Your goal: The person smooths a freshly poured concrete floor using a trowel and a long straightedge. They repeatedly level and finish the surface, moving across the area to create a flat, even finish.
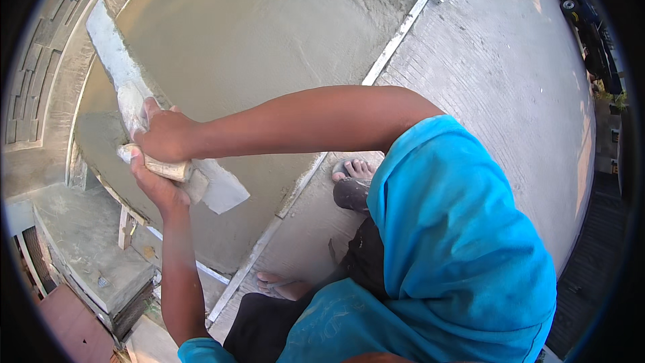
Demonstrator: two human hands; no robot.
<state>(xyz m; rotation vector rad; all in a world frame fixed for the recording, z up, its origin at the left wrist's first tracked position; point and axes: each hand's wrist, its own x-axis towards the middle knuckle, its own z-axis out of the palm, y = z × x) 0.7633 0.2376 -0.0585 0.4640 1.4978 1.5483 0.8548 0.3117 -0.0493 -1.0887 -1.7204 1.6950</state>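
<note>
A long, pale, cement-smeared darby float point(225, 190) lies at a slant across wet grey concrete point(248, 40), its far end near the curb at upper left. My right hand point(166, 133) is closed round the grip on its upper side, with the arm reaching across from the right. Just below, my left hand point(160, 181) is wrapped round the near end of the rounded wooden handle point(168, 169), thumb on top. Both hands nearly touch. The palms and the underside of the float are hidden.
A straight form strip point(396, 44) borders the wet concrete on the right, beside a grooved hard slab point(494, 81). My sandalled feet point(355, 178) stand on that slab. Left are a curved curb point(67, 87) and a concrete block point(84, 235). A vehicle point(584, 23) stands far right.
</note>
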